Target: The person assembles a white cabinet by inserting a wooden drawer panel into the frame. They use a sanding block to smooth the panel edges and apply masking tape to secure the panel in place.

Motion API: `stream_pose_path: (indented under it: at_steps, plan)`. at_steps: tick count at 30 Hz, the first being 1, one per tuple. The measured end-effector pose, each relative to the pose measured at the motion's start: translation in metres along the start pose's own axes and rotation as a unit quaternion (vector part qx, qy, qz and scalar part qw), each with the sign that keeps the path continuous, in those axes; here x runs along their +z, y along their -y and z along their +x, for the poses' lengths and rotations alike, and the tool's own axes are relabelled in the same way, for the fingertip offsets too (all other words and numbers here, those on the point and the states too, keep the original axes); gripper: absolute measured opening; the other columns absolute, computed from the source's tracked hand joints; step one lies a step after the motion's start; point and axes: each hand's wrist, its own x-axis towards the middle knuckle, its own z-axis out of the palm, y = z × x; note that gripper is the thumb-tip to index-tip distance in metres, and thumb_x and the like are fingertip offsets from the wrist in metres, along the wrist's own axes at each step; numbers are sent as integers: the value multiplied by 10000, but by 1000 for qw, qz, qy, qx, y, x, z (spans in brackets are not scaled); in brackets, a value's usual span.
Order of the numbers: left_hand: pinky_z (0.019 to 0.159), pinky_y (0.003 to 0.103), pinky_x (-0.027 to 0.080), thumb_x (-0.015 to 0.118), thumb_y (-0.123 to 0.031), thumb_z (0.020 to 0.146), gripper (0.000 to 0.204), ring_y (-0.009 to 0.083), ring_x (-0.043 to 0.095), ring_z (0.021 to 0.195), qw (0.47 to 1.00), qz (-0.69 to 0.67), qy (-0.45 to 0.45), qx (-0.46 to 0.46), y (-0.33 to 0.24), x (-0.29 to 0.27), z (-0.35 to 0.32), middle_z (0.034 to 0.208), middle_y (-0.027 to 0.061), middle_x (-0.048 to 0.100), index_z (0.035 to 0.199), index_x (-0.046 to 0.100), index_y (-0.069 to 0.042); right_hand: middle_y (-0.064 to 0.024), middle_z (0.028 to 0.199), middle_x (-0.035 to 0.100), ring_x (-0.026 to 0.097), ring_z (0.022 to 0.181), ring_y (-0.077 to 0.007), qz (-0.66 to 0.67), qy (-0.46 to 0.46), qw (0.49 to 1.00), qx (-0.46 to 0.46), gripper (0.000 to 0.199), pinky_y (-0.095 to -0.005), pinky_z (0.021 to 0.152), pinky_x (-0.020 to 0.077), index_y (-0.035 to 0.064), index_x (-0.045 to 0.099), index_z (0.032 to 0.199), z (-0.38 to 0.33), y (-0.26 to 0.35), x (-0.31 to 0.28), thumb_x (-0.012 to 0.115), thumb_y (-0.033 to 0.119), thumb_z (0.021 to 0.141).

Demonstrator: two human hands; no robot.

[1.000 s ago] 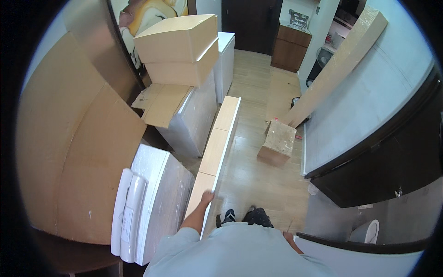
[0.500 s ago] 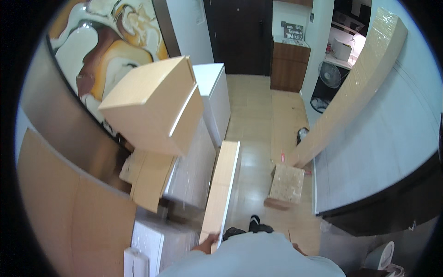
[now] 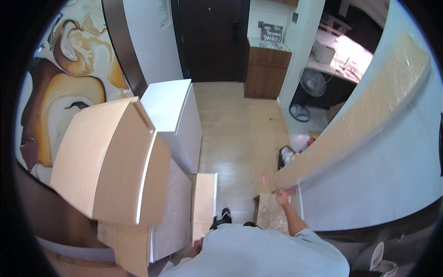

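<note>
My left hand [image 3: 198,243] is closed on the near end of a long light-wood board [image 3: 204,203] with a white edge. The board runs away from me across the floor. My right arm stretches forward, and my right hand [image 3: 282,198] is at the far edge of a low, worn wooden stool [image 3: 272,214]. Its fingers are curled beside a small red item [image 3: 290,190], close to the foot of a tall plastic-wrapped panel [image 3: 350,124]. What those fingers hold, if anything, is too small to make out.
Light-wood drawer boxes [image 3: 115,161] are stacked at the left on a wrapped white unit [image 3: 171,212], with cardboard [image 3: 131,249] below. A white cabinet [image 3: 168,104] stands beyond. Ahead are a dark door [image 3: 210,41] and a brown cabinet [image 3: 266,71]. A fan [image 3: 313,83] stands at the right.
My right hand has reached forward from beside my body to the stool's far edge. The view has shifted, and I am bent lower. My left hand still holds the board.
</note>
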Motion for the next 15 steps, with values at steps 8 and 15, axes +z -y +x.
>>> stream_pose_path:
  at_steps: [8, 15]
  plan:
    - [964, 415, 488, 682, -373, 912, 481, 346, 645, 1101, 960, -108, -152, 210, -356, -94, 183, 1151, 230, 679, 1182, 644, 23, -143, 719, 677, 665, 620, -285, -110, 423, 884, 167, 258, -449, 581, 522, 26, 679, 867, -54, -47, 26, 592, 269, 885]
    - [1055, 442, 451, 687, -339, 904, 562, 382, 573, 1231, 899, -46, -223, 374, -549, -163, 256, 1290, 245, 608, 1325, 541, 5, -161, 785, 684, 669, 671, -304, -59, 431, 862, 258, 264, -453, 612, 527, 32, 685, 913, 45, -54, 18, 608, 282, 876]
